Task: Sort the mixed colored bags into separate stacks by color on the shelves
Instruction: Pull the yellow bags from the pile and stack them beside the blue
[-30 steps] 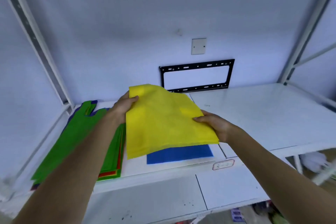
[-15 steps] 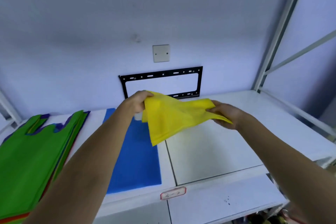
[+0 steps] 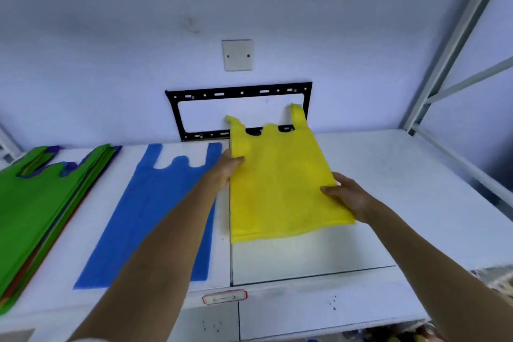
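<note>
Now yellow bag spread flat, no longer bunched; both hands' fingers pinching its edges.

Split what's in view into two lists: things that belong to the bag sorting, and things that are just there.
Part of the job:
yellow bag, held by left hand and right hand
blue bag, flat on the shelf
mixed stack with green on top

Just there:
black wall bracket
wall plate
shelf label
</note>
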A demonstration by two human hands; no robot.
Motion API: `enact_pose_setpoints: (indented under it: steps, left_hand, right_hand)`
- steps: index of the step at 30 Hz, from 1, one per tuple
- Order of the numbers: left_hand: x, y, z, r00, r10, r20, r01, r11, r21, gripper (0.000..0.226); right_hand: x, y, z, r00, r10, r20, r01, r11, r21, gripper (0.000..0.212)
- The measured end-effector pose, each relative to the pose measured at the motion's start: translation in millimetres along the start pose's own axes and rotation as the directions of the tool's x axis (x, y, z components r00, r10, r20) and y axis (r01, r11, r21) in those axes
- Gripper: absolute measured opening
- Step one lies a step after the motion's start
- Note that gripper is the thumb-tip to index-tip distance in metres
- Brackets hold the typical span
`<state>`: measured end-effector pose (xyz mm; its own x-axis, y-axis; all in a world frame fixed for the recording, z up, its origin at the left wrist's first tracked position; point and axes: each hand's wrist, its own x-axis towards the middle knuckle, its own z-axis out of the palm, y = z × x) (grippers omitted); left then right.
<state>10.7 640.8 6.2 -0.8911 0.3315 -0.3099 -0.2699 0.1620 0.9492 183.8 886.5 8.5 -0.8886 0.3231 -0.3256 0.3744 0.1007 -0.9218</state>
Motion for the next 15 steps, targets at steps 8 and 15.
enact_pose_setpoints:
  steps: [8, 15]
  left_hand:
    - [0.9, -62.3, 11.4, 0.990, -0.127, -0.064, 0.138, 0.968, 0.210, 0.054]
    - [-9.1, -53.7, 12.0, 0.981, -0.117, -0.154, 0.157, 0.946, 0.283, 0.057]
  right_hand:
    - [-0.7, 57.5, 3.1, 0.986, 0.163, 0.032, -0.158, 0.981, -0.114, 0.043]
    - [-1.1, 50.9, 0.9, 0.980, 0.200, 0.012, -0.193, 0.955, -0.224, 0.043]
